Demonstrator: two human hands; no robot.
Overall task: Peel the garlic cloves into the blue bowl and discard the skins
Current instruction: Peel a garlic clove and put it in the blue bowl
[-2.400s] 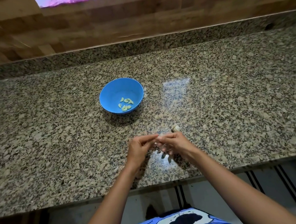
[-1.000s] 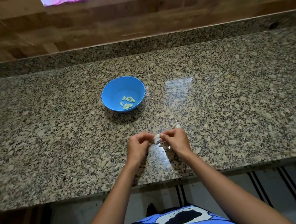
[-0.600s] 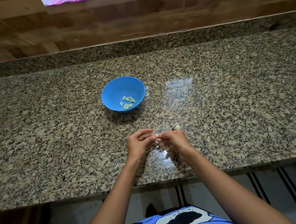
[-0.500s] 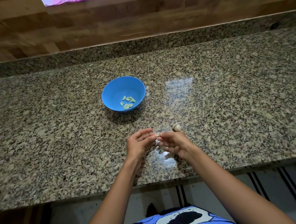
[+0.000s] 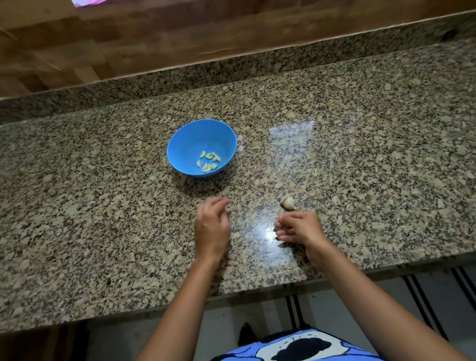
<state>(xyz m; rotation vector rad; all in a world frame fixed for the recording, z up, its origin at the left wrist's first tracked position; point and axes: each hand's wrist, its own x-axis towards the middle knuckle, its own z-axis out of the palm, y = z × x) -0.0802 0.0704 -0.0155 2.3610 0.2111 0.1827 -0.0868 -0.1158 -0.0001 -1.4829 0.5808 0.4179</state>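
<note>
The blue bowl (image 5: 182, 145) stands on the granite counter (image 5: 89, 223) with several peeled garlic cloves (image 5: 208, 161) in its bottom. My left hand (image 5: 211, 229) hovers just below the bowl, its back towards me. Its fingers curl round the garlic clove, which they hide. To the right, my right hand (image 5: 299, 228) rests low over the counter with curled fingers that pinch thin bits of garlic skin at their tips. A remaining piece of the unpeeled garlic bulb (image 5: 287, 202) lies on the counter just beyond my right hand.
A raised granite ledge (image 5: 220, 71) and a wood-panelled wall (image 5: 158, 33) close the counter's far side. The counter's front edge (image 5: 256, 292) runs just below my wrists. A bright light reflection sits between my hands.
My hands, joined on the clove half a second ago, have come apart. The left hand moved up and left toward the bowl; the right drew back to the right, uncovering the garlic piece.
</note>
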